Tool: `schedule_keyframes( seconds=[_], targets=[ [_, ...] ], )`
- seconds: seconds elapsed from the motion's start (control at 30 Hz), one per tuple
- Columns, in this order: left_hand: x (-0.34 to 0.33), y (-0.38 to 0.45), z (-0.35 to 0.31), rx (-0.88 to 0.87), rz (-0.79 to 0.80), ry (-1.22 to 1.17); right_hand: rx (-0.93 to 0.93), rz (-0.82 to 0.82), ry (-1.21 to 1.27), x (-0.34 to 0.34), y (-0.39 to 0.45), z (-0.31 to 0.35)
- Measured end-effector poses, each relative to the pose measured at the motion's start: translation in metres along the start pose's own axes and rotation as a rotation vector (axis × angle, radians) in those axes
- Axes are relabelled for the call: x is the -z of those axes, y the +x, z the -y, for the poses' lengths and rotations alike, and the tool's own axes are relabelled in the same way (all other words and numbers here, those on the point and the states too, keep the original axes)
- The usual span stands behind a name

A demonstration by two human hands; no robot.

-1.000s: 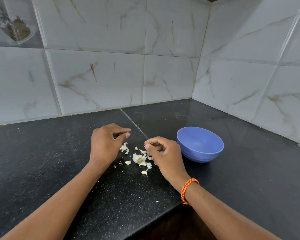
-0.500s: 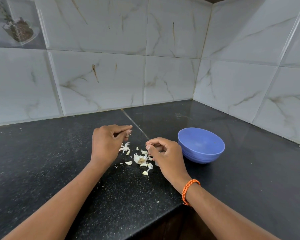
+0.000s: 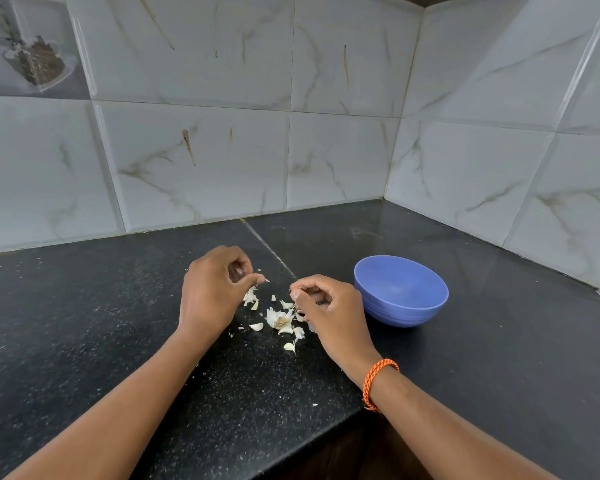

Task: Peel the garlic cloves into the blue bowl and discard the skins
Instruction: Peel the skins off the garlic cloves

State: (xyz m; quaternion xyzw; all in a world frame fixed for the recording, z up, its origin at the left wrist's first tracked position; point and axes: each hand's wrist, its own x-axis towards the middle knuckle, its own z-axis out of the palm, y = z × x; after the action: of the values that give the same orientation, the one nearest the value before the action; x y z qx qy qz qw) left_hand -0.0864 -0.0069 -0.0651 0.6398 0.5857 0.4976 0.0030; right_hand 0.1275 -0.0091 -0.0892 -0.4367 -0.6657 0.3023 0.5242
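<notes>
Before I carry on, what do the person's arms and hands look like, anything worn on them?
Both forearms are bare, with no sleeves in view. The right wrist carries an orange braided thread band flecked with darker strands. The left hand and right hand wear no gloves, and no rings or watch are visible.

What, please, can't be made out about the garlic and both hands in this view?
- Head view: whatever the right hand holds is hidden by its curled fingers.
- Head view: the scrap the left hand pinches is too small to name.
- Head view: the blue bowl shows no cloves.
</notes>
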Motion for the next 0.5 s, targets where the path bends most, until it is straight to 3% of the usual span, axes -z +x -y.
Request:
schedule_keyframes(
  seconds=[0.27, 0.5],
  targets=[
    [0.0043, 0.0021, -0.0054, 0.107, 0.000, -0.037, 0.012, -0.002, -0.020, 0.0008, -0.0004, 0.0010],
    [-0.0019, 0.0020, 0.0023, 0.068, 0.032, -0.113, 0.018, 0.003, -0.033, 0.0007, -0.0011, 0.0012]
  ],
)
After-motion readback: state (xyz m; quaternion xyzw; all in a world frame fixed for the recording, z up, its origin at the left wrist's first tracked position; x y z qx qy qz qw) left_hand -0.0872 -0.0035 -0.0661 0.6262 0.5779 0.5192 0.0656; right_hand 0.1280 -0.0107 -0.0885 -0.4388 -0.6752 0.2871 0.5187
